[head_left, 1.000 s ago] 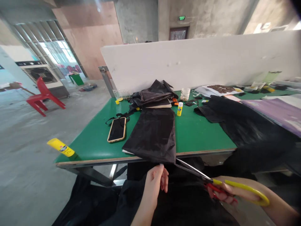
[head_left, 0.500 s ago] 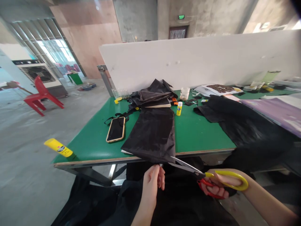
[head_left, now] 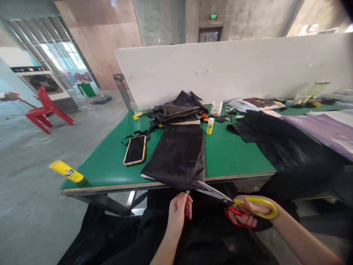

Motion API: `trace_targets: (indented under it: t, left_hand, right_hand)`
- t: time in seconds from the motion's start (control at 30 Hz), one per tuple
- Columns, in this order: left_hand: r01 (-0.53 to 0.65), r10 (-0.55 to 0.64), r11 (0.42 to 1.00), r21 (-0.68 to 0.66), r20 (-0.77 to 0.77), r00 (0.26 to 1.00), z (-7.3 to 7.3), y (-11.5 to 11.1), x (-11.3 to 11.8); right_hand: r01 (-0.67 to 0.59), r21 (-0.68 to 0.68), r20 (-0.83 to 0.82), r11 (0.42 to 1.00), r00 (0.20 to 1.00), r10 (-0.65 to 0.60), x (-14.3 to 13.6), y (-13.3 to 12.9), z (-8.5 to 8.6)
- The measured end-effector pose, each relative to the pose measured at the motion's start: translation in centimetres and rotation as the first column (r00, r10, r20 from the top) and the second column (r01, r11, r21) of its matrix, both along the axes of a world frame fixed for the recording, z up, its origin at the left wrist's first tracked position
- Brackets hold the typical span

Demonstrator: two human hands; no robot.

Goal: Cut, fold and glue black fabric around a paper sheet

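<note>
Black cloth (head_left: 179, 154) lies folded over the table's front edge, with a white sheet edge (head_left: 147, 177) showing under its left corner. My left hand (head_left: 180, 206) is closed just below the cloth's front edge, pinching a small pale bit whose nature I cannot make out. My right hand (head_left: 244, 215) grips the scissors (head_left: 226, 201) by their yellow and red handles. Their blades point left and reach the cloth's front right corner, slightly apart.
On the green table (head_left: 231, 158) are a phone (head_left: 135, 149), a glue stick (head_left: 210, 126), a cup (head_left: 216, 108) and piled black cloth (head_left: 182, 106). A yellow glue tube (head_left: 67, 172) stands at the left corner; more black fabric (head_left: 292, 147) drapes at right.
My right hand and the scissors have moved left, the blades reaching further along the cloth and closing somewhat. My left hand has barely moved.
</note>
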State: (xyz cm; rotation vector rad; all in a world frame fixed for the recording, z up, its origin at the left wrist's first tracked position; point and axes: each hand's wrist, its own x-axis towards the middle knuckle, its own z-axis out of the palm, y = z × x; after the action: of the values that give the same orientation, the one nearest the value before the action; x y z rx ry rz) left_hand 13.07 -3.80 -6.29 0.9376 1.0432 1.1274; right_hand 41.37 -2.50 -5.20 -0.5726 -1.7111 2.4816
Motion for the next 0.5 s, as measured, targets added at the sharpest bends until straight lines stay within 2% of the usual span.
trace_targets:
  t: [0.1, 0.37, 0.5]
  left_hand:
    - [0.013, -0.013, 1.000, 0.017, 0.011, 1.000, -0.35, 0.15, 0.00]
    - [0.024, -0.025, 0.999, 0.023, 0.032, 0.999, -0.47, 0.30, 0.06]
    - [0.031, -0.032, 0.999, 0.025, 0.045, 0.998, -0.66, 0.39, 0.06]
  right_hand:
    - [0.024, -0.048, -0.029, 0.999, 0.999, -0.025, -0.22, 0.11, -0.02]
    - [0.053, -0.014, -0.030, 0.999, 0.998, -0.053, -0.27, 0.19, -0.72]
    - [0.067, 0.042, 0.001, 0.997, 0.998, -0.067, -0.30, -0.02, -0.01]
